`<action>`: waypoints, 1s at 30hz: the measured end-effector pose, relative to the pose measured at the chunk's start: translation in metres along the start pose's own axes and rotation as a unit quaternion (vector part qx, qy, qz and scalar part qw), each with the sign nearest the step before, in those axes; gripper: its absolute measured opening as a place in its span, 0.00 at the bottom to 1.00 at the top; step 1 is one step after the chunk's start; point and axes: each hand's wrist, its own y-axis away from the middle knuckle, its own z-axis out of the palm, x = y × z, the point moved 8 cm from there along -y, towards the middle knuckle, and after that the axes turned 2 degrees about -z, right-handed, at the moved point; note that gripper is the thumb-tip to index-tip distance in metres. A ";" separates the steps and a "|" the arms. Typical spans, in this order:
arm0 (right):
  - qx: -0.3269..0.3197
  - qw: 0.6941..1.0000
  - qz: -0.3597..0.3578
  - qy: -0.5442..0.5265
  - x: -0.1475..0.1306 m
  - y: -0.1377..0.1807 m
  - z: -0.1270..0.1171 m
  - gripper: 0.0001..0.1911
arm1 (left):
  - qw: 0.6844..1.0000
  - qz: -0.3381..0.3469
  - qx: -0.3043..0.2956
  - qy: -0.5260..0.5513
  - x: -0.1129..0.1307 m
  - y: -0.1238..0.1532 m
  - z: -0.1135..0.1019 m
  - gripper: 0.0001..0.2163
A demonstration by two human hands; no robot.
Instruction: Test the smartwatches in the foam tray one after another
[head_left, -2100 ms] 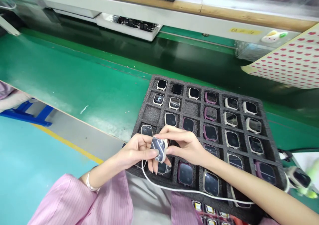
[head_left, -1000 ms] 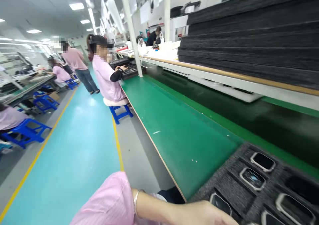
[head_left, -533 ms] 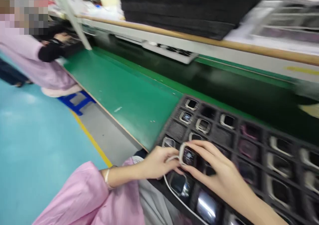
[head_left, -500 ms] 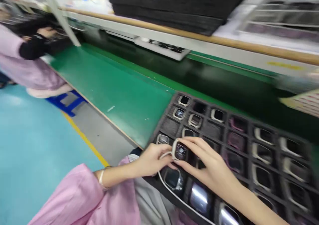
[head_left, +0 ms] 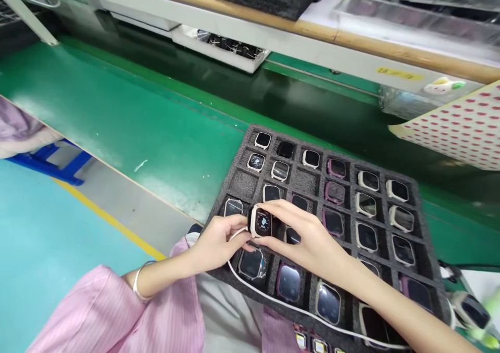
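My right hand [head_left: 308, 233] grips a smartwatch case [head_left: 262, 223] by its edges, thumb below and fingers above. The case is pale, without a strap, and its dark screen shows a lit watch face. Pinched in my left hand [head_left: 219, 243] is the end of a white cable [head_left: 281, 305], held against the back left side of the watch; the cable's tip is hidden by my fingers. Both hands are over a dark grey foam tray [head_left: 242, 184] of square compartments. Several watch cases in white, purple and black lie in it, while a few compartments are bare.
The tray rests on a green bench [head_left: 172, 129]. Above runs a shelf with a wooden edge [head_left: 250, 9]; a white tray of small parts [head_left: 219, 51] is beneath it. A red-dotted sheet [head_left: 461, 124] hangs at right. Another watch [head_left: 471, 309] lies beside the foam tray.
The view has shifted down and right, and is sharper. The co-worker at left is mostly out of frame. Both hands keep their hold on the watch and cable.
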 end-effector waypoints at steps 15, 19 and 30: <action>0.044 0.999 0.001 -0.006 0.003 -0.001 0.015 0.20 | 1.000 -0.015 0.000 0.020 0.003 0.005 -0.002 0.12; 0.065 0.997 -0.008 -0.042 0.003 0.001 0.024 0.20 | 0.998 -0.043 0.040 0.033 -0.002 0.004 -0.006 0.11; 0.047 0.998 -0.018 -0.047 0.015 -0.026 -0.015 0.13 | 0.991 -0.082 -0.034 0.099 -0.004 0.002 0.005 0.13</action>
